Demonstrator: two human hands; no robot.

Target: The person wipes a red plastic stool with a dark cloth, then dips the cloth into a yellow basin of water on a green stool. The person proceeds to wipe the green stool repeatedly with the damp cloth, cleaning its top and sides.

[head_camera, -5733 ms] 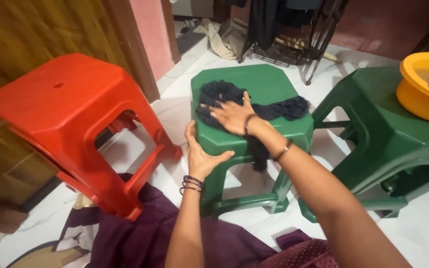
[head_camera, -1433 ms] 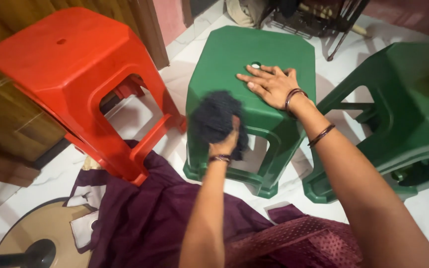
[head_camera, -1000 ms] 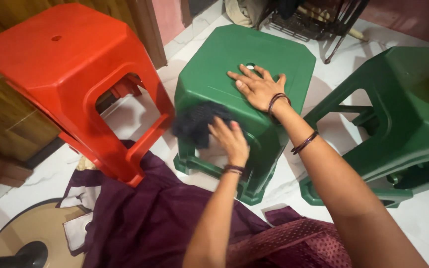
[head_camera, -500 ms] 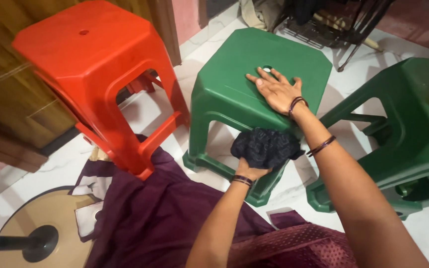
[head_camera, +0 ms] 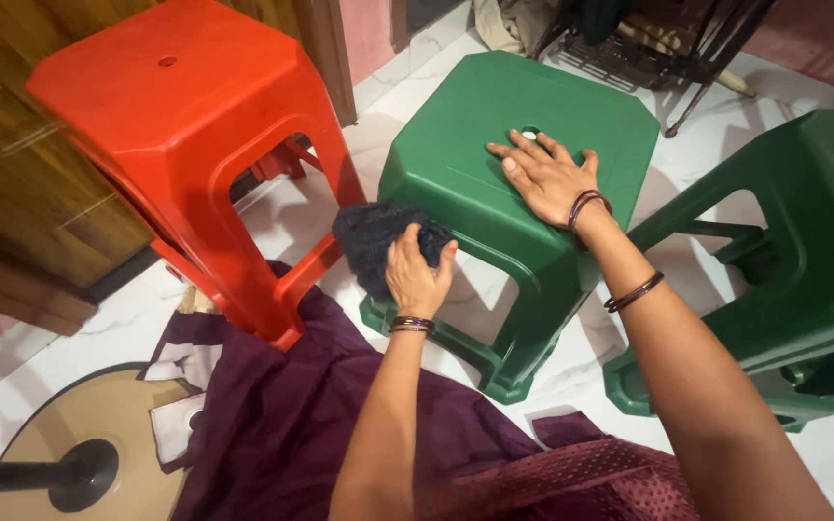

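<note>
Gripping a bunched dark cloth (head_camera: 371, 246), the left hand (head_camera: 417, 275) presses it against the near left leg of the middle green plastic stool (head_camera: 465, 183), just below the seat edge. Fingers of this hand are curled closed around the cloth; bangles sit at the wrist. The right hand (head_camera: 547, 174) lies flat and spread on the stool's seat, fingertips beside the small central hole, palm down, holding nothing. Two bangles show on the right forearm.

Adjacent items:
- Red plastic stool (head_camera: 176, 125): stands to the left of the green stool, apart from it, against a wooden panel (head_camera: 12, 183).
- Second green stool (head_camera: 793, 251): stands to the right, near but not touching the middle one.
- Purple garment (head_camera: 311, 415): spread over the white marble floor (head_camera: 282, 207) in the foreground, reaching the foot of the red stool.
- Round tan base with a black pole (head_camera: 89, 463): lower left corner.
- Dark metal rack (head_camera: 658, 39): beyond the green stool, at the top edge.
</note>
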